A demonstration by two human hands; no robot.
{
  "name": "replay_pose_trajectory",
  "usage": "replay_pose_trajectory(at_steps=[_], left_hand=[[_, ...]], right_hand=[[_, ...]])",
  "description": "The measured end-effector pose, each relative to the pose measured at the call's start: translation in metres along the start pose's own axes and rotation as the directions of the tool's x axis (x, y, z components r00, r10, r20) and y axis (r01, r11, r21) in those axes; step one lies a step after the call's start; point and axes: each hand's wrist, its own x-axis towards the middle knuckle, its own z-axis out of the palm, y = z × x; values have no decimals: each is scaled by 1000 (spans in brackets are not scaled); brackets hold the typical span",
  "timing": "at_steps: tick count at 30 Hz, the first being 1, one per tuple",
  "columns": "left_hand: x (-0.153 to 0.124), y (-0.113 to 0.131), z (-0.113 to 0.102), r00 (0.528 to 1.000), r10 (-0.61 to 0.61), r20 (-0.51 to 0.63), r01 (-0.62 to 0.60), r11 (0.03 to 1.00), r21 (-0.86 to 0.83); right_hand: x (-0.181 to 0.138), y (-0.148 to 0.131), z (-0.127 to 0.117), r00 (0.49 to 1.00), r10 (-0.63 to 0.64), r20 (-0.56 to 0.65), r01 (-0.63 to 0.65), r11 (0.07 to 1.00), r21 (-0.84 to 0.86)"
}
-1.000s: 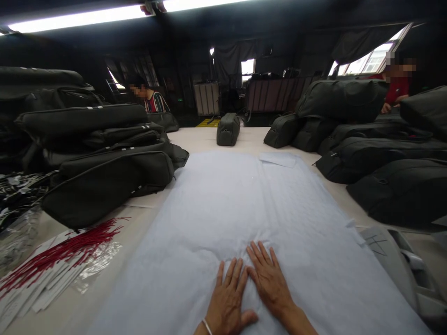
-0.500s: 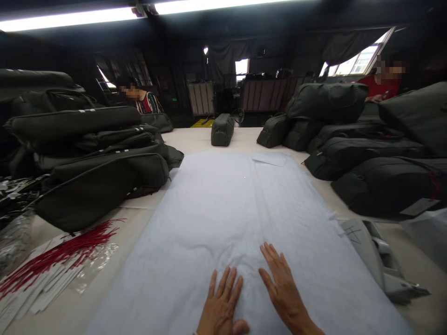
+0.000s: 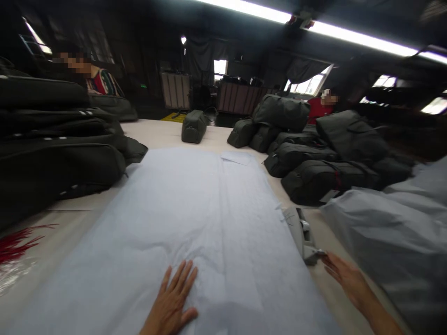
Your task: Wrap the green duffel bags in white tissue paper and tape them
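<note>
A large pale bluish-white sheet (image 3: pixel 181 204) lies over the table, with wrinkles near its close end and a folded flap at its far end. My left hand (image 3: pixel 171 293) rests flat on the sheet, fingers spread. To the right of the sheet stands a grey tape dispenser (image 3: pixel 296 232) with dark marks on its side. My right hand (image 3: pixel 349 281) reaches to the dispenser's near tip, fingers stretched out and fingertips at or touching it. Whether any tape is between those fingertips is too blurred to see.
Dark green bags (image 3: pixel 63 163) are piled on the left, and more bags (image 3: pixel 324 179) on the right. One bag (image 3: pixel 194 126) stands at the far edge. Grey plastic sheeting (image 3: pixel 391 232) lies at right, red cords (image 3: pixel 21 244) at left. Two people are behind the piles.
My right hand has left the sheet and moved right to the tape dispenser. The left hand stays flat on the sheet. The view has turned to the right.
</note>
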Motion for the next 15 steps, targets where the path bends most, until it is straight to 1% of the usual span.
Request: replay_pose_trajectory(at_steps=[2,3,6,10,12,15], left_hand=[[3,-3,1,999,35,-42,-33,999,30],[4,-4,1,998,49,-48,-47,998,39],[3,-6,0,996,69,-47,-67,996,58],[3,-5,-3,998,59,-27,-57,995,81],[4,-4,-4,998,59,-8,-58,995,85],[6,-3,-5,998,62,3,-62,996,71]], right_hand=[[2,0,9,994,111,21,-112,990,86],[4,1,12,991,133,14,-134,986,100],[16,4,20,987,154,-46,-149,985,91],[30,6,31,969,195,-149,-177,976,128],[30,6,33,953,210,-217,-178,971,157],[21,8,30,939,190,-286,-137,971,194]])
